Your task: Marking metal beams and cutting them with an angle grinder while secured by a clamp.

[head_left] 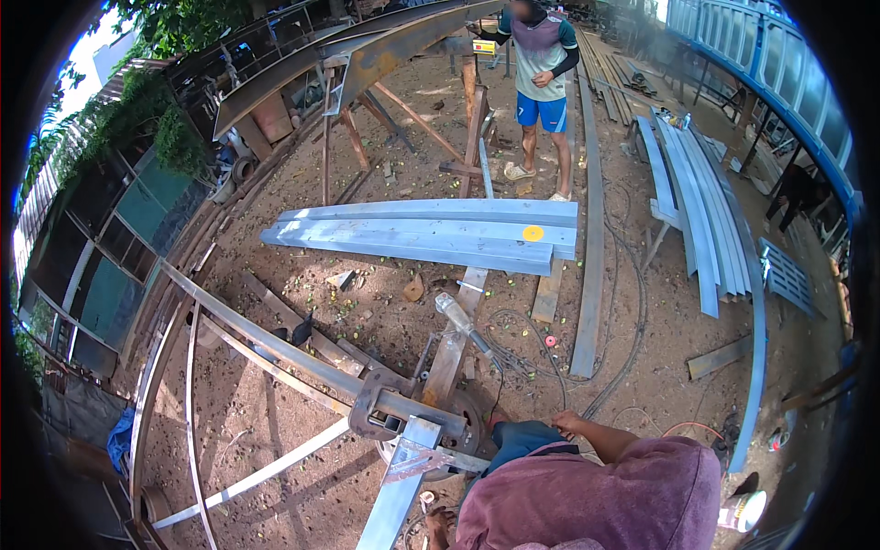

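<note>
My right hand [570, 423] is closed beside my bent, blue-trousered leg [522, 442]; whatever it may hold is hidden. Low in the picture, my left hand [441, 526] is in shadow near a small white object [427, 500], its fingers too dark to read. Close to it lies a pale steel channel [392, 509], slanting up from the lower edge. Across the channel rests a rusty, flat metal piece [412, 463]. Just beyond its upper end is a rusty steel plate with a cut-out [367, 408], joined to a long bar [302, 360].
A corded angle grinder [458, 321] lies ahead on a narrow beam. Grey steel sections [412, 229] carry a yellow disc [533, 234]. A co-worker [541, 73] stands beyond, by a raised beam [367, 55]. Cables [632, 302] cross the dirt; more steel strips [701, 197] are stacked right.
</note>
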{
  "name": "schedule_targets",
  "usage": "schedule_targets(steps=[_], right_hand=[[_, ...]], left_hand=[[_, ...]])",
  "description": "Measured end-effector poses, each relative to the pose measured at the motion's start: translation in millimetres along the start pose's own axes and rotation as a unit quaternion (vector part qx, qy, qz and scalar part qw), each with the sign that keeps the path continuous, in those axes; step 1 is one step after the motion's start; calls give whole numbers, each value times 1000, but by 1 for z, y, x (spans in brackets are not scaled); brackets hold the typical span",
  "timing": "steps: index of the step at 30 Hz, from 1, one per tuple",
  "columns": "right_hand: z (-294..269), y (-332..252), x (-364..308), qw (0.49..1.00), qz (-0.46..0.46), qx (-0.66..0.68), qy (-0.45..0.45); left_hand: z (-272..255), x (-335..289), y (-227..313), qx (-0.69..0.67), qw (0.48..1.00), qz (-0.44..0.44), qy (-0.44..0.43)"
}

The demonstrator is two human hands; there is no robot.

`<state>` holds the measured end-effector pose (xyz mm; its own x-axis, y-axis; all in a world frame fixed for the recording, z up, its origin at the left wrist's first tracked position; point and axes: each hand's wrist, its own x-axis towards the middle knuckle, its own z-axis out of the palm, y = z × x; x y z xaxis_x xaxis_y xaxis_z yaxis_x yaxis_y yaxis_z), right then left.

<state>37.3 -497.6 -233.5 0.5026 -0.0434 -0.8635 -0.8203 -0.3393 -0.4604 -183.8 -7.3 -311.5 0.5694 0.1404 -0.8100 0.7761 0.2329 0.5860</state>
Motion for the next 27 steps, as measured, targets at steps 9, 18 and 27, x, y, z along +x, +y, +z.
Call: schedule_targets(steps=[9,18,27], right_hand=[[3,-1,-1,1000,-1,5,-3],[3,5,12,1000,-7,-3,-7],[4,-3,4,1000,6,-28,4]], left_hand=[[9,-14,17,-12,1000,-10,12],[17,-21,30,-19,999,-22,18],[17,-10,33,-16,999,-32,23]])
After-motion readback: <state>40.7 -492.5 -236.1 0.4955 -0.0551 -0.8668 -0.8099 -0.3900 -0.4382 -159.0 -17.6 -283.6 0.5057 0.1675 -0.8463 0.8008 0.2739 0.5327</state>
